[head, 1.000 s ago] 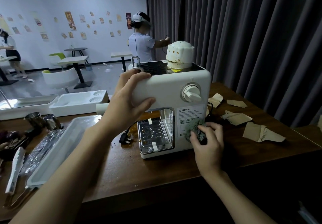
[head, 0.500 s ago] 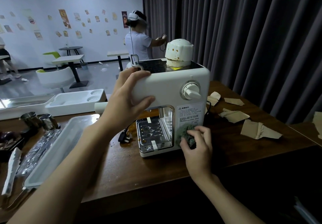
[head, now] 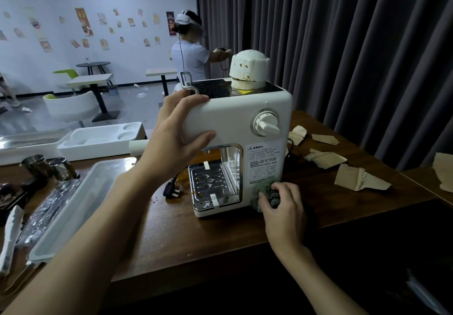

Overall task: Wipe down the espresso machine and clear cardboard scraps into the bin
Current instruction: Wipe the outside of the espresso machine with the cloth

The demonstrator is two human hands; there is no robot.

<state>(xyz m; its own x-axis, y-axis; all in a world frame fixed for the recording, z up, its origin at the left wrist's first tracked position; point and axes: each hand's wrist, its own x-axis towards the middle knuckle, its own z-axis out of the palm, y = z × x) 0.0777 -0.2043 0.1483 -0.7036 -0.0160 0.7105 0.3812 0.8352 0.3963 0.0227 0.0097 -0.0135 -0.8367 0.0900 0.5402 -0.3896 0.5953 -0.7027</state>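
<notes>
Vs 1 s ago: R hand (head: 284,209) w/ scrub pad (head: 261,189) has slid down and left on the front panel, now at its bottom edge below the label. L hand (head: 176,138) grip unchanged, machine not shifted.

L fingers (head: 193,97) curled over the top-left corner of the espresso machine (head: 240,118), thumb on the front face, holding it. R fingers (head: 282,187) bunched tight round the pad, pressing it to the panel.

Counts: 1 bench (head: 220,241) under both hands; 1 machine between the two sets of fingers; 1 metal tray (head: 81,206) left of L fingers; cardboard scraps (head: 360,177): 4 on the bench right of R fingers, apart from them, 1 more at the frame's right edge; 2 metal cups (head: 34,165) far left; 1 pad.
</notes>
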